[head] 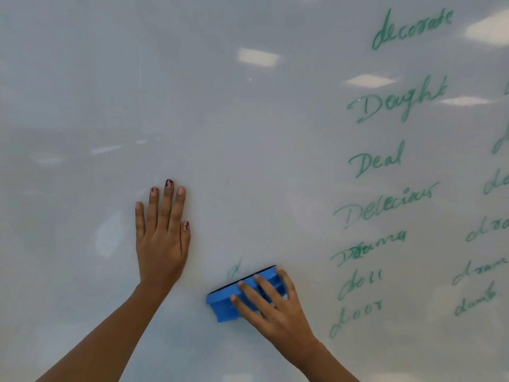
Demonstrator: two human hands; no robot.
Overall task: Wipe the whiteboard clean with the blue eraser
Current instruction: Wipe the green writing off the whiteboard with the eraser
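Your right hand [275, 304] has its fingers [248, 289] spread over the blue eraser [223, 301], pressed to the whiteboard [248, 133] (left hand [161, 238] flat, fingers together), so a tilted pad may skip the green stroke [234, 268] just above your fingertips.

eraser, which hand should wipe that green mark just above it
Right. The right hand already grips the blue eraser, directly below the green mark. The left hand lies flat on the whiteboard, empty.
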